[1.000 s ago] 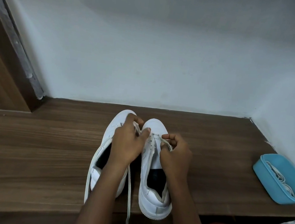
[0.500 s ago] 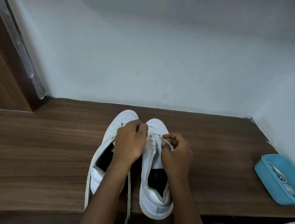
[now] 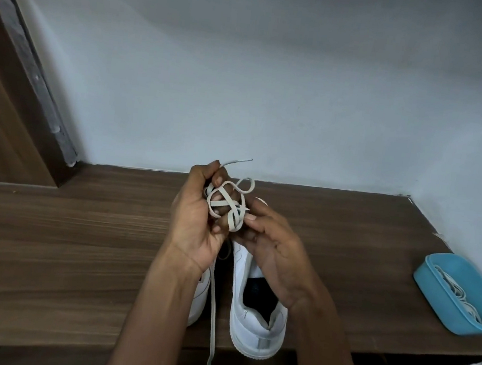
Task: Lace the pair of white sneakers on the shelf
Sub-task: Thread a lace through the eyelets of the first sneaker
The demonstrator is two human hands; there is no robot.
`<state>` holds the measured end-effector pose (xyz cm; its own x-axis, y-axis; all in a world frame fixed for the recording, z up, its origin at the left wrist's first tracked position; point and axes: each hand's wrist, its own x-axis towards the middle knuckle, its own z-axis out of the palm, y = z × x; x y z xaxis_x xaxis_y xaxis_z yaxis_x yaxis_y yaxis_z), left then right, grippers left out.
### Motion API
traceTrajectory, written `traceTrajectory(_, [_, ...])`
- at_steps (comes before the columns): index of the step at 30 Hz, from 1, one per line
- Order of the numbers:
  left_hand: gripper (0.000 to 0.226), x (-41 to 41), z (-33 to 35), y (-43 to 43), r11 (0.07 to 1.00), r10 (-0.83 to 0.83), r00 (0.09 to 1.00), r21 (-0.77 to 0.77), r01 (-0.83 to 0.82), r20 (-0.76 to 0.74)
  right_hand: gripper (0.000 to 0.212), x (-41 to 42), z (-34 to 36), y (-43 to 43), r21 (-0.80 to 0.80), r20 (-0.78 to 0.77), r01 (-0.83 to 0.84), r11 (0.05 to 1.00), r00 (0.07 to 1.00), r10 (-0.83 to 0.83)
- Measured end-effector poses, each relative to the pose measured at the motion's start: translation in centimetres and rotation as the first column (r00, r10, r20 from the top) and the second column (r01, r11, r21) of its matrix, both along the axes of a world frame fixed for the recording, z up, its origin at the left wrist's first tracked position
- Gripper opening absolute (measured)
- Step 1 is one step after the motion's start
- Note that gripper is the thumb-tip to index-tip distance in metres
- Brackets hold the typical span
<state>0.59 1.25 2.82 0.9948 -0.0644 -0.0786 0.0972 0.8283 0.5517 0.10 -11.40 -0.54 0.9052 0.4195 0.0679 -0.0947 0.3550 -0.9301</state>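
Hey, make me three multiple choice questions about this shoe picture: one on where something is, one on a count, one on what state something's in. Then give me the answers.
1. Where on the shelf does the blue tray sit?
A. at the right end
B. in the middle
C. at the left end

2. How many white sneakers stand on the shelf?
A. one
B. two
C. three

3. How is the lace that the left hand and right hand hold?
A. pulled straight and taut
B. bunched in loose loops
C. lying flat on the shelf

Answers:
1 A, the tray lies far right on the wood.
2 B, one shows whole and one is half hidden.
3 B, the lace is looped over the left hand's fingers, above the toes.
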Motion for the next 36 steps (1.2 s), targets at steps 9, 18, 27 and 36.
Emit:
traceTrajectory(9, [0.040, 0.2, -0.9, 2.3, 0.855, 0.412, 0.911, 0.358, -0.376, -0.026, 0.023, -0.2, 0.9, -4.3, -0.488, 0.093, 0.082, 0.869, 0.995, -0.042])
traceTrajectory(18, [0.045, 0.5, -2.7, 1.6, 0.716, 0.360, 0.933, 0.633, -0.293, 0.025, 0.032, 1.6, 0.3, -6.7, 0.116, -0.073, 0.551, 0.826, 0.834, -0.546])
traceTrajectory(27, [0.036, 0.2, -1.6, -2.5, 0.858, 0.086, 0.996, 0.507, -0.083, 0.019, 0.048, 1.0, 0.4, -0.1, 0.203, -0.249, 0.398, 0.895, 0.904, -0.346])
traceTrajectory(36, [0.026, -0.2, -1.9, -2.7, 0.798, -0.153, 0.988, 0.590, 0.124, -0.002, 0.033, 0.4, -0.1, 0.7, -0.180, -0.139, 0.492, 0.852, 0.844, -0.517])
